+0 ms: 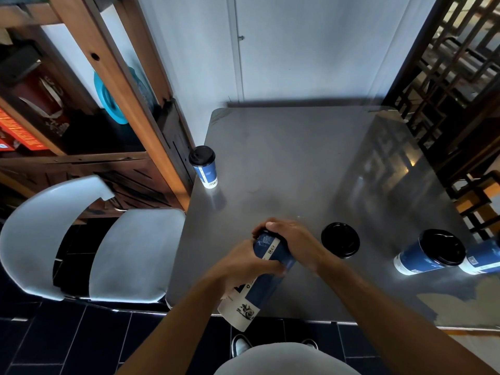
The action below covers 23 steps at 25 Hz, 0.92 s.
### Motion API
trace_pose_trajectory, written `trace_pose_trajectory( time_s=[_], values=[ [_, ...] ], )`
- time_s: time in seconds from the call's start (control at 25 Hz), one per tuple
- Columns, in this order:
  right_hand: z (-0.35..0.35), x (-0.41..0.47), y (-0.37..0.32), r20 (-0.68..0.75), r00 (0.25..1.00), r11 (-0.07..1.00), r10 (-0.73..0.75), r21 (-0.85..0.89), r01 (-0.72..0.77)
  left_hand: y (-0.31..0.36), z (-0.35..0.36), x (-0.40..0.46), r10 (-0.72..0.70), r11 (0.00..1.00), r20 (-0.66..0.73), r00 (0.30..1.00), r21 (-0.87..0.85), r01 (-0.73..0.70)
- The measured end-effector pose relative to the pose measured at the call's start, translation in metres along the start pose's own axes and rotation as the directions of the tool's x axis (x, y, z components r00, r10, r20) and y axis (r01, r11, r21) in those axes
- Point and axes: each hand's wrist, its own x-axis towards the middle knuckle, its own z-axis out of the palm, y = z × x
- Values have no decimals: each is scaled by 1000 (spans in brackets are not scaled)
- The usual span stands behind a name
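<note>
Left hand (pixel 243 259) fingers wrap the tall blue paper cup (pixel 259 290), held tilted above the worktop's (pixel 297 163) near edge. Right hand (pixel 290 238) fingers curl over its top, hiding whatever is beneath. Loose black lid (pixel 340 240) lies just right of it. Risk: squeezing or uneven pressing buckles the tilted cup, and any contents spill off the near edge.

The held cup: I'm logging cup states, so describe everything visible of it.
The cup is tall, blue paper with a white, printed base band. It tilts, top away from the person, base at the table's near edge. The left hand grips its middle; the right hand covers and hides its top.
</note>
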Motion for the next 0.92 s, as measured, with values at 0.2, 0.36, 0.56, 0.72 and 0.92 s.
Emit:
trace_pose_trajectory(
  time_s=[0.2,0.36,0.56,0.72,0.92],
  values=[
    [-15,5,12,-32,999,969,-33,246,40,4,1,-3,-20,981,-3,1000,-191,20],
    [-10,11,26,-235,972,939,9,335,73,14,8,-1,-98,796,-95,991,-605,21],
    [6,11,34,-341,934,930,110,366,25,25,14,2,-225,599,18,974,-786,153],
    [5,13,29,-367,898,883,241,467,-46,27,14,8,-190,616,-41,981,-783,86],
    [8,12,26,-376,890,883,257,465,-58,18,15,14,-203,701,-67,977,-706,98]
  ],
)
